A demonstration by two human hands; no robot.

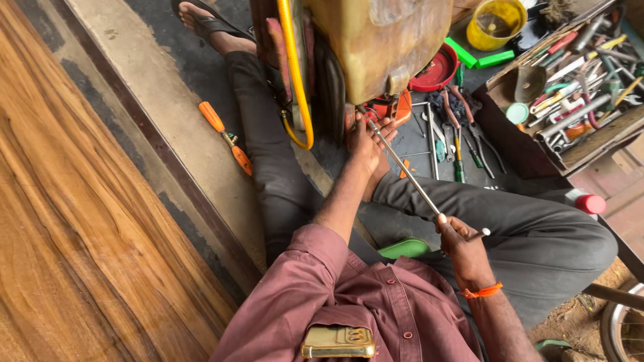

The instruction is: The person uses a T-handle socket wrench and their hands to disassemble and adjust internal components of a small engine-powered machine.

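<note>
in the head view, looking down, the person sits on the ground with legs in dark grey trousers spread toward the top of the frame, one foot in a sandal (204,23) at the upper left. the right hand (464,249), low and right of centre with an orange band (481,292) on its wrist, is clamped around the near end of a long thin metal rod (402,166), fingers curled shut on it. the rod runs diagonally up and left from that fist to the base of a yellowish knapsack sprayer tank (376,40) standing at the top centre. the left hand (367,142) sits just above the middle of the frame at the rod's far end, against the underside of the tank; its fingers are bent around the fitting there, though whether they actually pinch the rod or only press beside it cannot be told. a yellow hose (295,74) loops down the tank's left side. on the dark floor left of the leg lie two orange-handled screwdrivers (227,137), well apart from both hands. right of the tank, on the floor, lie pliers and spanners (456,134), a red round lid (436,70), and a yellow tub (495,23) further up. an open wooden toolbox (570,87) crammed with tools fills the upper right. a wooden plank surface (74,221) covers the left of the frame. a gold-coloured phone (337,342) pokes from the maroon shirt pocket at the bottom centre.
</note>
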